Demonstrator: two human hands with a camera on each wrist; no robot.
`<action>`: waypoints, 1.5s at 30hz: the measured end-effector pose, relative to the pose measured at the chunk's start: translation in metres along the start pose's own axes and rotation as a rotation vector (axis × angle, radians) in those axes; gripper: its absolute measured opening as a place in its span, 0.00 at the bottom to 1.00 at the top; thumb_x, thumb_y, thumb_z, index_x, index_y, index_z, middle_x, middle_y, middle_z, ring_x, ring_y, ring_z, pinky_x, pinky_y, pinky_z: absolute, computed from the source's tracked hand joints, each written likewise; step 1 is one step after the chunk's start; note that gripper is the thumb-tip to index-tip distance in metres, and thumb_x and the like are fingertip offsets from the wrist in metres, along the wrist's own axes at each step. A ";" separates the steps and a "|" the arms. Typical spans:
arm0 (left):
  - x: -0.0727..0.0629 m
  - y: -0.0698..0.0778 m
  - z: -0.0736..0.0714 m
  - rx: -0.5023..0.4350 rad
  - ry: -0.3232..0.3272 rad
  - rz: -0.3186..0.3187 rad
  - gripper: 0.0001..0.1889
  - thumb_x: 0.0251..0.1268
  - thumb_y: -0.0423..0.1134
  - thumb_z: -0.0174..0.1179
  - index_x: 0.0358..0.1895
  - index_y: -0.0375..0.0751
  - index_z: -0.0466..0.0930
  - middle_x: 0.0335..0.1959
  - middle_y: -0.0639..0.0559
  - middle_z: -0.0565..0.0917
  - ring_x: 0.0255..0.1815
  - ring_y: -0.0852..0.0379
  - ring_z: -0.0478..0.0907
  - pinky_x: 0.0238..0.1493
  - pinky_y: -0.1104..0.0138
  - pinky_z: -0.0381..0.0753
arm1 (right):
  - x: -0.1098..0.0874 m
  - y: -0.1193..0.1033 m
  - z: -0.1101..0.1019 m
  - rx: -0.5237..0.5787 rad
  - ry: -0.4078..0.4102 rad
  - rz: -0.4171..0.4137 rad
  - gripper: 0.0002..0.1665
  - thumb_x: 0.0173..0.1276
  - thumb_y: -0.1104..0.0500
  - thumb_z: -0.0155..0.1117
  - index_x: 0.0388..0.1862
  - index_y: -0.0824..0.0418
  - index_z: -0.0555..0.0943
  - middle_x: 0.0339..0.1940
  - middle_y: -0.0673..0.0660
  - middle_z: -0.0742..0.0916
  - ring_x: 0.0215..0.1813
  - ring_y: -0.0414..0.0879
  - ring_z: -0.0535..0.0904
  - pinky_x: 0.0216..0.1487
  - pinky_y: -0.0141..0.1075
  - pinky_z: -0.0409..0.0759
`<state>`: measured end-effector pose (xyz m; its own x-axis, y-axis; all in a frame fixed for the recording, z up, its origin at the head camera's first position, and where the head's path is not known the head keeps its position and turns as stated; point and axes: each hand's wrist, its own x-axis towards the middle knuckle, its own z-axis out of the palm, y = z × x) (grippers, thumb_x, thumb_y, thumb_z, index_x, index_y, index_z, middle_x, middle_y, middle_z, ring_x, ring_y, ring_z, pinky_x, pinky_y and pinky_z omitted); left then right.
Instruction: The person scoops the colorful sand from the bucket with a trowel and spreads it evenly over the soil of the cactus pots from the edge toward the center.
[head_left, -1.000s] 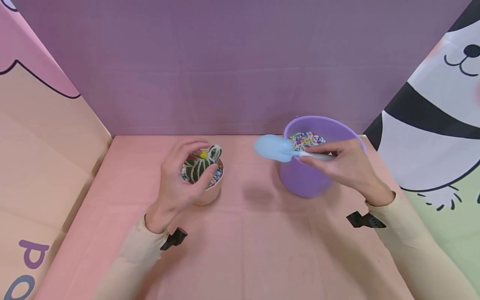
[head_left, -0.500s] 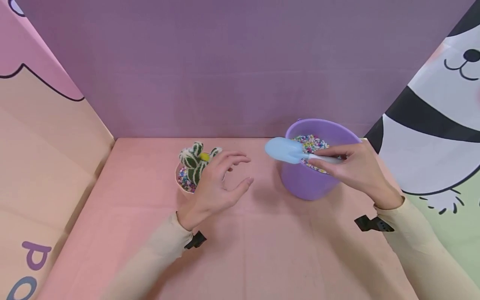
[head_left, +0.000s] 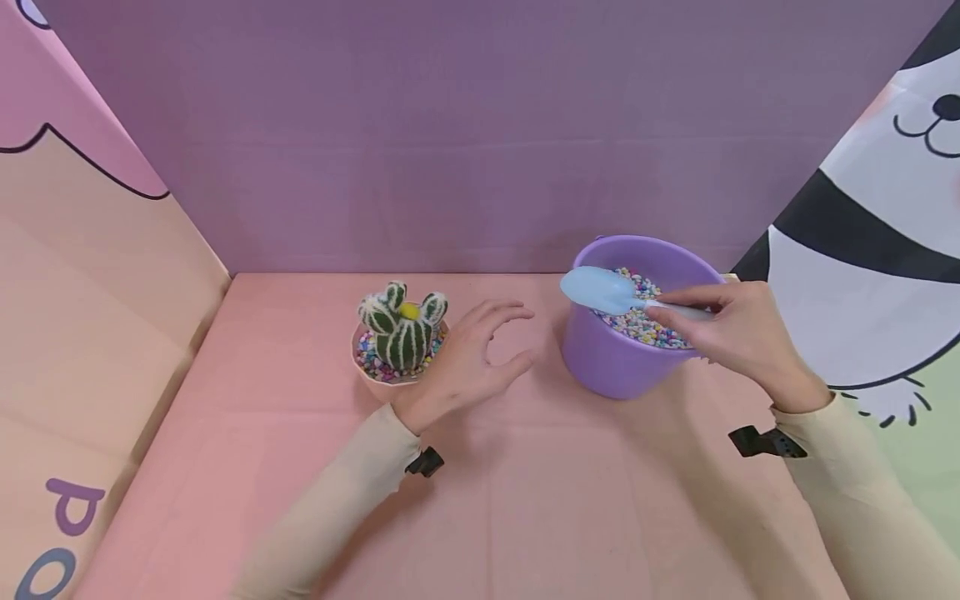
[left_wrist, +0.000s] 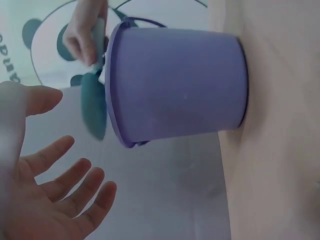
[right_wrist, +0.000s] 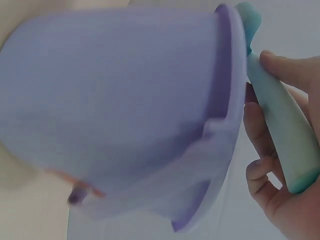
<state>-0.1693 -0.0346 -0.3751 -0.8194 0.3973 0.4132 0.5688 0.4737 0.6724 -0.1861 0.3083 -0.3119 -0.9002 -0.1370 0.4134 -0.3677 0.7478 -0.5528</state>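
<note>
My right hand (head_left: 738, 329) grips the white handle of a light blue toy trowel (head_left: 600, 290), its blade over the left rim of a purple bucket (head_left: 622, 367). Multicoloured pebbles (head_left: 651, 327) lie inside the bucket. In the right wrist view the handle (right_wrist: 285, 125) runs between thumb and curled fingers. My left hand (head_left: 468, 358) hangs in the air with fingers spread and nothing in it, between the bucket and a potted cactus (head_left: 403, 343). The cactus is green with white fuzzy stripes and a yellow flower, in a pale pink pot (head_left: 386, 390) of coloured pebbles, partly behind my left wrist.
A pink cloth (head_left: 480, 517) covers the tabletop. A purple backdrop (head_left: 465, 142) rises behind it, with a beige and pink printed panel (head_left: 97, 292) on the left and a panda panel (head_left: 885, 250) on the right. The bucket's handle (right_wrist: 150, 185) hangs down its side.
My left hand has left the cactus and moved right toward the bucket, its fingers opening out. My right hand has carried the trowel rightward, bringing the blade over the bucket's rim.
</note>
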 end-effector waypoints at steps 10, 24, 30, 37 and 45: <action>0.023 -0.003 0.019 0.002 -0.020 -0.096 0.30 0.73 0.55 0.66 0.74 0.52 0.77 0.79 0.54 0.74 0.81 0.53 0.68 0.82 0.53 0.67 | 0.004 0.020 -0.017 -0.178 0.030 -0.022 0.12 0.58 0.51 0.84 0.39 0.52 0.96 0.28 0.51 0.94 0.25 0.14 0.75 0.24 0.21 0.71; 0.063 -0.001 0.053 0.061 -0.048 -0.079 0.35 0.73 0.62 0.63 0.79 0.55 0.73 0.82 0.55 0.71 0.85 0.54 0.63 0.84 0.49 0.65 | 0.005 0.022 -0.044 -0.453 -0.141 0.038 0.19 0.60 0.42 0.82 0.44 0.52 0.96 0.22 0.51 0.92 0.26 0.43 0.78 0.22 0.38 0.69; 0.072 -0.002 0.061 0.064 -0.059 -0.069 0.34 0.72 0.62 0.64 0.77 0.53 0.75 0.83 0.51 0.70 0.84 0.51 0.65 0.83 0.48 0.66 | 0.008 0.024 -0.046 -0.521 -0.167 0.026 0.20 0.63 0.45 0.79 0.47 0.55 0.94 0.24 0.57 0.91 0.29 0.54 0.81 0.20 0.41 0.70; 0.074 -0.001 0.064 0.037 -0.062 -0.108 0.35 0.69 0.64 0.66 0.75 0.54 0.77 0.84 0.55 0.68 0.83 0.50 0.68 0.82 0.50 0.68 | 0.015 0.031 -0.037 -0.605 -0.147 -0.004 0.18 0.65 0.48 0.76 0.49 0.57 0.93 0.15 0.55 0.84 0.25 0.57 0.79 0.16 0.45 0.68; 0.076 0.000 0.062 0.031 -0.067 -0.135 0.35 0.67 0.64 0.69 0.74 0.56 0.78 0.83 0.57 0.68 0.79 0.49 0.71 0.79 0.52 0.71 | 0.024 0.045 -0.024 -0.586 -0.081 -0.208 0.13 0.58 0.53 0.83 0.41 0.56 0.95 0.18 0.57 0.85 0.25 0.53 0.78 0.19 0.48 0.74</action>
<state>-0.2273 0.0445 -0.3814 -0.8825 0.3795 0.2778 0.4566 0.5499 0.6993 -0.2188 0.3538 -0.3096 -0.8471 -0.3493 0.4005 -0.3684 0.9292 0.0312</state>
